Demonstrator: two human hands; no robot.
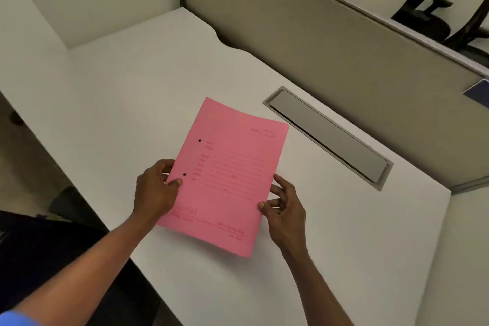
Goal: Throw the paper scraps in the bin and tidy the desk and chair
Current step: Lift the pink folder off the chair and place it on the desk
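Note:
A pink paper file folder (227,174) with two punched holes and printed lines is held just over the white desk (132,92), near its front edge. My left hand (156,190) grips the folder's left edge, thumb on top. My right hand (284,209) pinches its right edge between thumb and fingers. No paper scraps and no bin are in view.
A grey cable-tray lid (328,135) is set into the desk behind the folder. A beige partition panel (317,42) runs along the desk's far side. Black office chairs (434,5) stand beyond it. A dark chair part (71,204) shows below the desk's left edge.

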